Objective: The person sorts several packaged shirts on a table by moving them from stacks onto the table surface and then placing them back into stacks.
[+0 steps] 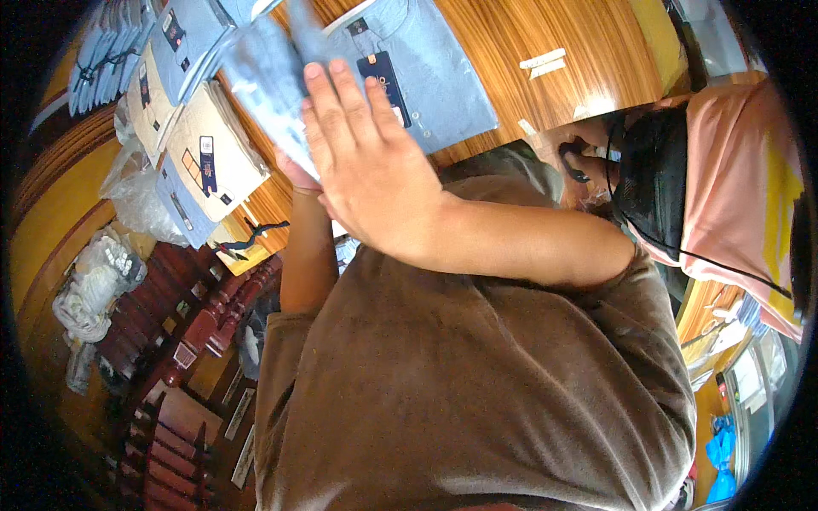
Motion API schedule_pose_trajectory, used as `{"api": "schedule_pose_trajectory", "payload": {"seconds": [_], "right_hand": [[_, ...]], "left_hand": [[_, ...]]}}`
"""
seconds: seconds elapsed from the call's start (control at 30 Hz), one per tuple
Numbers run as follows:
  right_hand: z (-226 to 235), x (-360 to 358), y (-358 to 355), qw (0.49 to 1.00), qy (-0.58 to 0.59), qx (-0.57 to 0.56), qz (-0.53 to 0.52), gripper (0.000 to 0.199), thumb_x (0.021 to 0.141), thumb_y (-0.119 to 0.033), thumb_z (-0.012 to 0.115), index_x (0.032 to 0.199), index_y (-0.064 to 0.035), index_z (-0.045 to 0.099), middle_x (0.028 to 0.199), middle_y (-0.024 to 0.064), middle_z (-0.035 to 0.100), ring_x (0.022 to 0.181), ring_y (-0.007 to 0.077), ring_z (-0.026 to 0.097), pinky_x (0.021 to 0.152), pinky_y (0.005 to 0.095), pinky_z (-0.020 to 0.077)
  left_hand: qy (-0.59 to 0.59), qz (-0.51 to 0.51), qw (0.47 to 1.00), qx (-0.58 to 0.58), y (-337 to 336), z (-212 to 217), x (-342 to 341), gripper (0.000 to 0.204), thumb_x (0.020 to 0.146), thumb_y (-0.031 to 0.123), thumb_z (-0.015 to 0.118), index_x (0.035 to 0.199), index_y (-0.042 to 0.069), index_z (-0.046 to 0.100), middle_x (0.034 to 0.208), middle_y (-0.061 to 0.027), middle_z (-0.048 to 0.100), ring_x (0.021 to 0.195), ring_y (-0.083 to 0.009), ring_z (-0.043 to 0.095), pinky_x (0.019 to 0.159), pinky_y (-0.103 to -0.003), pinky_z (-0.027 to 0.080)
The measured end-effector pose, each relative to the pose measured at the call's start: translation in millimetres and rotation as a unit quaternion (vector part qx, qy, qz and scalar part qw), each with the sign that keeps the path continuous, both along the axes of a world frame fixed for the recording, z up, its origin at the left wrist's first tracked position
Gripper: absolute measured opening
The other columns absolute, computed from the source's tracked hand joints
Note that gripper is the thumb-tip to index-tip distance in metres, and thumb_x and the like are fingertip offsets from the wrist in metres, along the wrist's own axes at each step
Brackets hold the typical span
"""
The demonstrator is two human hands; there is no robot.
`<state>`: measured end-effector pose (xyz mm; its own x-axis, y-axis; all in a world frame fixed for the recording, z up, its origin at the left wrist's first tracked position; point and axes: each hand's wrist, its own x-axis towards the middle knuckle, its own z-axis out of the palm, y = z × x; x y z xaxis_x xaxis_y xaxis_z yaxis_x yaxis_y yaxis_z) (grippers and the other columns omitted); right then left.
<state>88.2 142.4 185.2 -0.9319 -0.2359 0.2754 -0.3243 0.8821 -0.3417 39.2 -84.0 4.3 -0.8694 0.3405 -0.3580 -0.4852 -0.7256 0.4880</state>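
Note:
A folded light-blue shirt in clear wrapping is tilted up off the table, its upper part smeared by motion. My left hand grips its lower edge; most of those fingers are hidden behind the shirt and my other hand. Flat against the shirt's right side lies my right hand, fingers stretched out and slightly apart. Just beyond those fingertips, another folded blue shirt with a dark tag lies on the table.
Stacked folded shirts, blue and cream, cover the left of the wooden table. A dark red wooden railing stands at lower left. On the right is a person in pink clothing beside a black bag.

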Motion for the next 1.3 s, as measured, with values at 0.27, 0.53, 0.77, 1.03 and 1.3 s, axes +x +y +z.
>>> {"api": "schedule_pose_trajectory", "payload": {"seconds": [0.27, 0.53, 0.77, 1.03, 1.3], "right_hand": [[-10, 4, -6, 0.975, -0.102, -0.199, 0.001, 0.085, 0.088, -0.033, 0.073, 0.144, 0.0197, 0.038, 0.145, 0.0404, 0.045, 0.128, 0.0485, 0.057, 0.095, 0.0501, 0.0567], [13, 9, -52, 0.997, -0.066, -0.039, 0.000, 0.065, 0.098, -0.021, 0.053, 0.155, 0.0053, 0.039, 0.148, 0.0396, 0.046, 0.125, 0.0500, 0.061, 0.076, 0.0516, 0.0625], [24, 5, -53, 0.998, -0.051, -0.014, 0.024, 0.072, 0.091, -0.023, 0.061, 0.154, 0.0071, 0.041, 0.143, 0.0422, 0.049, 0.119, 0.0513, 0.063, 0.077, 0.0471, 0.0614], [22, 1, -47, 0.998, -0.045, -0.015, 0.034, 0.074, 0.091, -0.026, 0.063, 0.153, 0.0081, 0.041, 0.150, 0.0394, 0.043, 0.134, 0.0510, 0.051, 0.099, 0.0558, 0.0513], [7, -7, -41, 0.998, 0.014, -0.052, 0.025, 0.070, 0.091, -0.023, 0.059, 0.149, 0.0125, 0.043, 0.151, 0.0336, 0.047, 0.140, 0.0472, 0.047, 0.116, 0.0563, 0.0379]], "left_hand": [[-0.014, -0.023, 0.999, -0.038, 21, 15, 0, 0.075, 0.097, 0.052, 0.043, 0.154, 0.004, 0.040, 0.156, -0.0192, 0.047, 0.144, -0.0363, 0.046, 0.124, -0.051, 0.031], [0.095, -0.055, 0.877, -0.468, 43, 97, 31, 0.043, 0.097, 0.027, 0.042, 0.122, -0.004, 0.059, 0.140, -0.0184, 0.061, 0.139, -0.0252, 0.051, 0.126, -0.043, 0.027], [0.324, 0.033, 0.349, -0.879, 103, 157, 49, 0.037, 0.096, 0.004, 0.042, 0.094, -0.011, 0.075, 0.126, -0.0177, 0.072, 0.135, -0.0155, 0.056, 0.128, -0.035, 0.023], [0.235, 0.037, 0.438, -0.867, 123, 165, 48, 0.037, 0.100, 0.007, 0.043, 0.118, 0.001, 0.075, 0.144, -0.0103, 0.063, 0.143, -0.0174, 0.049, 0.127, -0.035, 0.025], [0.169, 0.096, 0.466, -0.863, 186, 206, 46, 0.041, 0.105, 0.014, 0.043, 0.137, -0.007, 0.061, 0.157, -0.0128, 0.050, 0.150, -0.0213, 0.040, 0.122, -0.029, 0.033]]}}
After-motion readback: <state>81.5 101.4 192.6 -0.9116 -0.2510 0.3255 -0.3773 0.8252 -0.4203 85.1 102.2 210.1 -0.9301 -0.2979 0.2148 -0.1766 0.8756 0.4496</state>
